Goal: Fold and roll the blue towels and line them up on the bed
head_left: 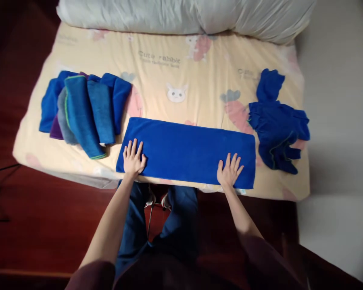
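- In the head view, a blue towel [184, 151] is laid flat along the near edge of the bed [157, 104].
- Near its two ends, the left hand [134, 161] and the right hand [229, 171] are rested palm-down, fingers spread, nothing gripped.
- Smoothing appears to be in hand; for any further fold, an edge would need to be pinched evenly by both hands.
- Room is left toward the far edge, before the quilt [184, 16]; sideways it is limited by folded towels [81, 112] near the left edge and crumpled cloth [275, 125] near the right.
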A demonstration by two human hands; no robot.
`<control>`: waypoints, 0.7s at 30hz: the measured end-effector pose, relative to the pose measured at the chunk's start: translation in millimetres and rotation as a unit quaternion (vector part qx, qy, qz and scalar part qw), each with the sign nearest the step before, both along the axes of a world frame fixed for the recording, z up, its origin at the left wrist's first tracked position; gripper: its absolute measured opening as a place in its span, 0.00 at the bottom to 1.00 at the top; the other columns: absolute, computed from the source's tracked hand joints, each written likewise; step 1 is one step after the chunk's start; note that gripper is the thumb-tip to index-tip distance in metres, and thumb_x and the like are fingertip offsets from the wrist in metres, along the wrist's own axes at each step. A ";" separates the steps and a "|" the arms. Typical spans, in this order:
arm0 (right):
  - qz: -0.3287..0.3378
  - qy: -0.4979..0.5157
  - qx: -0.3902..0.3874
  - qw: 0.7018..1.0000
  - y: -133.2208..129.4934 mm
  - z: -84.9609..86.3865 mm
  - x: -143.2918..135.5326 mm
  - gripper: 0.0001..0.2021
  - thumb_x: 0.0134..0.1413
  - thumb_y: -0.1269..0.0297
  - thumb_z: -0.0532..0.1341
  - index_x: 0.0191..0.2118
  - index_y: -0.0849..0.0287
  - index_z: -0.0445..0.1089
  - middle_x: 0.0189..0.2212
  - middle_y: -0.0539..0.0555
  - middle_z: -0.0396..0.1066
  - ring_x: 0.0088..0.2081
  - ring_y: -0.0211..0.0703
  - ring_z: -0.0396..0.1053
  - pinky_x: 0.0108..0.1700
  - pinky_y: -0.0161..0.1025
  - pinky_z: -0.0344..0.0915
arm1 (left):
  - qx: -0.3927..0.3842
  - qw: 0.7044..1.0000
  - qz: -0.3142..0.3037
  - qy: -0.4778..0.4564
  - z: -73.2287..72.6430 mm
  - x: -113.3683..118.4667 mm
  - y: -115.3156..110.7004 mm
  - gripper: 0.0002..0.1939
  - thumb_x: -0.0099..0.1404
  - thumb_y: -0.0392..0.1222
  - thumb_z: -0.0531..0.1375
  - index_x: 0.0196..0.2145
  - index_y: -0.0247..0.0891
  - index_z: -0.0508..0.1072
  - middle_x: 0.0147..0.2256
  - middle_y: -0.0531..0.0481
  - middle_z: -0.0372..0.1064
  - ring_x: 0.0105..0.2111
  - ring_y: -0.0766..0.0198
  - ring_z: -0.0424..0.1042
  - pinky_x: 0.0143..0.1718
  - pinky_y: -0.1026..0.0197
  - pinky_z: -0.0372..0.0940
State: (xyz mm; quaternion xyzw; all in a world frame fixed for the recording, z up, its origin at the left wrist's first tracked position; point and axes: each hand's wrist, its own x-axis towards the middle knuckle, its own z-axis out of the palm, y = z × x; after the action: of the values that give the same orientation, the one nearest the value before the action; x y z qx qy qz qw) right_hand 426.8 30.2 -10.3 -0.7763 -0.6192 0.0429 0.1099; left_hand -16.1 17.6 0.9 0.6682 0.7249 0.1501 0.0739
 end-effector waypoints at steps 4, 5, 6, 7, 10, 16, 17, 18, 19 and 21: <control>0.001 0.015 0.023 1.000 5.3 0.9 0.2 0.34 0.70 0.50 0.42 0.77 0.54 0.47 0.76 0.59 0.42 0.77 0.60 0.36 0.73 0.73 0.39 | -0.036 0.998 -0.046 0.018 9.9 -7.1 11.0 0.35 0.73 0.49 0.50 0.74 0.38 0.54 0.76 0.45 0.35 0.76 0.45 0.33 0.74 0.37 0.36; 0.002 0.017 0.026 1.000 5.9 1.1 0.5 0.34 0.70 0.51 0.42 0.76 0.54 0.47 0.76 0.59 0.42 0.77 0.60 0.36 0.73 0.73 0.39 | -0.047 0.997 -0.060 0.020 11.8 -10.8 19.9 0.35 0.73 0.51 0.50 0.74 0.38 0.55 0.76 0.45 0.35 0.76 0.44 0.32 0.74 0.36 0.36; 0.004 0.018 0.029 0.999 5.8 1.0 0.6 0.34 0.70 0.51 0.43 0.76 0.54 0.47 0.76 0.60 0.42 0.77 0.60 0.36 0.73 0.73 0.39 | -0.056 0.996 -0.068 0.023 13.4 -14.6 31.3 0.35 0.74 0.53 0.50 0.73 0.38 0.55 0.76 0.45 0.34 0.76 0.43 0.31 0.73 0.35 0.36; 0.006 0.017 0.029 0.999 5.1 0.6 0.4 0.33 0.70 0.52 0.43 0.76 0.55 0.48 0.76 0.60 0.42 0.77 0.61 0.36 0.72 0.73 0.39 | -0.062 0.995 -0.067 0.026 14.5 -17.9 45.0 0.35 0.74 0.54 0.49 0.73 0.38 0.55 0.76 0.44 0.34 0.76 0.43 0.31 0.73 0.35 0.35; 0.006 0.009 0.030 0.999 0.9 -1.1 -1.9 0.33 0.71 0.53 0.44 0.76 0.60 0.49 0.76 0.63 0.42 0.76 0.63 0.37 0.71 0.74 0.39 | -0.063 0.997 -0.033 0.038 14.7 -23.8 89.6 0.36 0.75 0.56 0.47 0.74 0.38 0.54 0.76 0.43 0.34 0.76 0.45 0.31 0.74 0.37 0.35; 0.047 -0.009 0.002 0.999 21.8 3.1 19.1 0.32 0.72 0.52 0.46 0.75 0.62 0.51 0.76 0.64 0.41 0.76 0.61 0.38 0.72 0.69 0.40 | -0.046 0.998 0.005 0.037 7.4 -35.3 133.2 0.37 0.74 0.57 0.47 0.74 0.36 0.53 0.76 0.41 0.38 0.76 0.48 0.34 0.74 0.39 0.39; 0.064 -0.013 -0.009 0.998 35.1 4.8 31.8 0.32 0.72 0.52 0.47 0.75 0.61 0.52 0.76 0.64 0.42 0.76 0.60 0.38 0.72 0.69 0.41 | -0.045 0.998 -0.009 0.033 6.2 -39.6 134.4 0.37 0.74 0.58 0.48 0.74 0.36 0.53 0.75 0.40 0.38 0.76 0.48 0.35 0.73 0.39 0.40; 0.079 -0.019 -0.020 0.997 50.9 6.3 47.1 0.32 0.72 0.52 0.47 0.74 0.61 0.52 0.76 0.64 0.42 0.76 0.59 0.39 0.72 0.68 0.41 | -0.046 0.998 -0.028 0.028 5.1 -44.0 135.1 0.38 0.74 0.59 0.48 0.74 0.36 0.53 0.76 0.40 0.37 0.76 0.48 0.35 0.73 0.39 0.41; 0.091 -0.024 -0.031 0.995 68.1 7.2 64.3 0.32 0.73 0.53 0.47 0.75 0.62 0.51 0.76 0.65 0.43 0.76 0.59 0.40 0.72 0.67 0.42 | -0.043 0.998 -0.045 0.021 4.2 -48.2 135.5 0.38 0.74 0.59 0.49 0.74 0.36 0.53 0.76 0.40 0.37 0.76 0.48 0.36 0.73 0.40 0.42; 0.101 -0.039 -0.045 0.993 101.8 6.3 99.5 0.32 0.73 0.55 0.46 0.75 0.65 0.49 0.75 0.67 0.43 0.76 0.57 0.41 0.72 0.65 0.43 | -0.034 0.998 -0.054 0.006 3.4 -54.4 136.4 0.39 0.74 0.60 0.48 0.74 0.34 0.52 0.76 0.40 0.37 0.75 0.48 0.37 0.73 0.40 0.41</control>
State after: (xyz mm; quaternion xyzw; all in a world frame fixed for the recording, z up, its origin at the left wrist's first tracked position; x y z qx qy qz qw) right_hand 526.3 132.0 -4.1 -0.7148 -0.6960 0.0517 0.0459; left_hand -70.5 153.9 4.3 0.7044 0.6929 0.1166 0.1002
